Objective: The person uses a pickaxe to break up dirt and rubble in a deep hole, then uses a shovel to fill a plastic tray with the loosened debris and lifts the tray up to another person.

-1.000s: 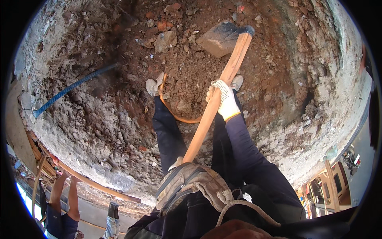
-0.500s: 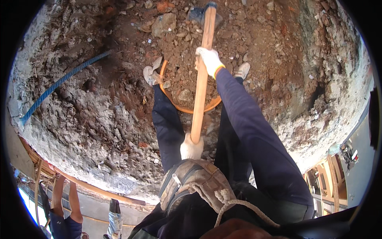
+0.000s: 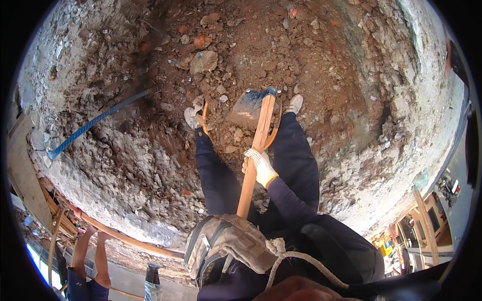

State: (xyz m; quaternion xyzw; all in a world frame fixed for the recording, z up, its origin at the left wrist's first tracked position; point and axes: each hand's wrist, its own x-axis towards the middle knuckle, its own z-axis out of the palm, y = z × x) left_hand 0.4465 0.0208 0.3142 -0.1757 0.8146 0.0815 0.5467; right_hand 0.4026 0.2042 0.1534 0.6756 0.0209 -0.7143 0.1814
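My right hand (image 3: 260,166), in a white glove with a yellow cuff, is closed round the middle of the wooden handle of a hoe (image 3: 253,145). Its broad, dirt-smeared metal blade (image 3: 248,106) is at the far end, low over the soil between my shoes. The handle's near end disappears behind the camouflage bag (image 3: 233,241) at my waist, and my left hand is out of sight. Beneath the hoe, an orange curved hoop (image 3: 205,119) shows on both sides, its middle covered by the blade, handle and soil.
Brown soil with loose stones surrounds me, including a large stone (image 3: 204,61). A blue ribbed rod (image 3: 95,123) sticks out at left. Pale, rough banks (image 3: 125,200) curve round the pit. A wooden pole (image 3: 125,238) and another person's legs (image 3: 90,253) are at lower left.
The hoe has come back toward me, its blade now between my shoes. My right hand came nearer with it. My left hand, gripping the handle's near end before, has gone from view.
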